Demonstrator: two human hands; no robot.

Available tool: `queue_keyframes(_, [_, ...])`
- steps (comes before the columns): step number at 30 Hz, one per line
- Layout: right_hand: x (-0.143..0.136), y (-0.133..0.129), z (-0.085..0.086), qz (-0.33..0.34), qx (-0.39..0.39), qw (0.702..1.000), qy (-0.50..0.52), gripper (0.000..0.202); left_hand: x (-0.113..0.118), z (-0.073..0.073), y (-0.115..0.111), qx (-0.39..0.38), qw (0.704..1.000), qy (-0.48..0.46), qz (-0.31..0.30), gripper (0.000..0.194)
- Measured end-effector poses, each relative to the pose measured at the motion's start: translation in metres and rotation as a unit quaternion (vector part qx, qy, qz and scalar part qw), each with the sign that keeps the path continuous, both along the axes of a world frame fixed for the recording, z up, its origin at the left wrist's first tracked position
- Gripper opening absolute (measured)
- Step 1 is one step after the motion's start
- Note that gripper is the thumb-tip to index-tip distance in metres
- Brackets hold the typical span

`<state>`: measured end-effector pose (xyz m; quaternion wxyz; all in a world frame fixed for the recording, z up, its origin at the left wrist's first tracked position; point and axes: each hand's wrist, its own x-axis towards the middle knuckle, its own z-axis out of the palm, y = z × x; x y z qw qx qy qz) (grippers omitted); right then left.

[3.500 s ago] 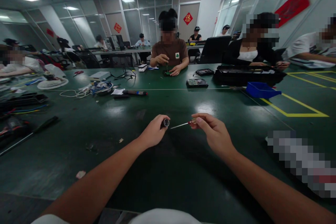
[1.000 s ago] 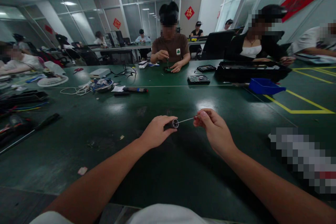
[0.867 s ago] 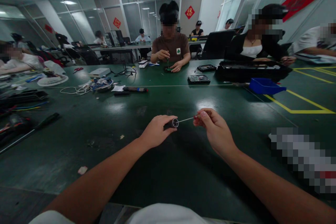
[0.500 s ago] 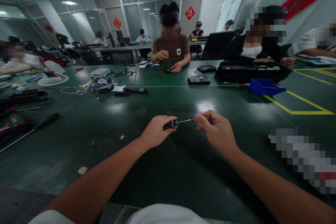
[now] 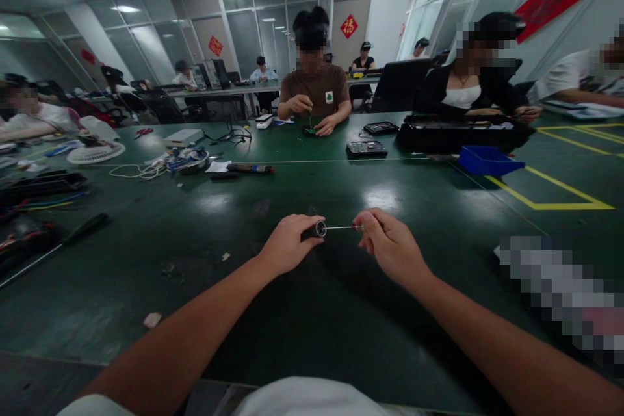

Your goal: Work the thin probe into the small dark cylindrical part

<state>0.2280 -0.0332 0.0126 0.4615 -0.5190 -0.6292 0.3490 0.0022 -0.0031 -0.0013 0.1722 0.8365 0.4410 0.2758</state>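
My left hand is closed around a dark cylindrical part whose round, light-rimmed open end faces right. In my right hand, the thumb and fingers pinch the reddish handle of a thin screwdriver. Its metal shaft points left and its tip reaches the open end of the cylinder; how far in it goes I cannot tell. Both hands are just above the green tabletop. Most of the cylinder is hidden by my left fingers.
To the left lies a long screwdriver. Ahead are a dark pen-like tool, a bundle of cables, a small drive-like box and a blue bin. A co-worker sits opposite. A blurred-out object is at right.
My right hand has shifted slightly left, bringing the screwdriver's handle closer to the cylinder. The shaft now lies nearly level. My left hand keeps its hold.
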Motion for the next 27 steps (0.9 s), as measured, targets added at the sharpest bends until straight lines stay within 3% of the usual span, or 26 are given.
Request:
queue_keyframes(6, [-0.001,0.003,-0.003,0.008,0.0,0.993,0.118,0.026,0.001,0.001,-0.001,-0.007,1.0,0.008,0.0,0.04])
queue_keyframes(10, [0.0,0.003,0.0,0.011,-0.037,0.993,0.11,0.025,0.0,-0.001,0.0,-0.01,1.0,0.011,-0.007,0.04])
queue_keyframes(17, [-0.002,0.009,-0.005,0.004,-0.013,0.982,0.186,0.025,0.001,0.0,0.0,-0.017,1.0,0.007,0.01,0.038])
queue_keyframes(24, [0.006,0.019,-0.009,0.012,-0.188,0.93,0.315,0.027,0.0,-0.002,0.001,-0.005,1.0,-0.011,-0.008,0.039])
queue_keyframes(27, [0.007,0.02,-0.01,0.01,-0.182,0.928,0.324,0.025,-0.001,-0.004,0.004,0.003,1.0,-0.006,-0.012,0.039])
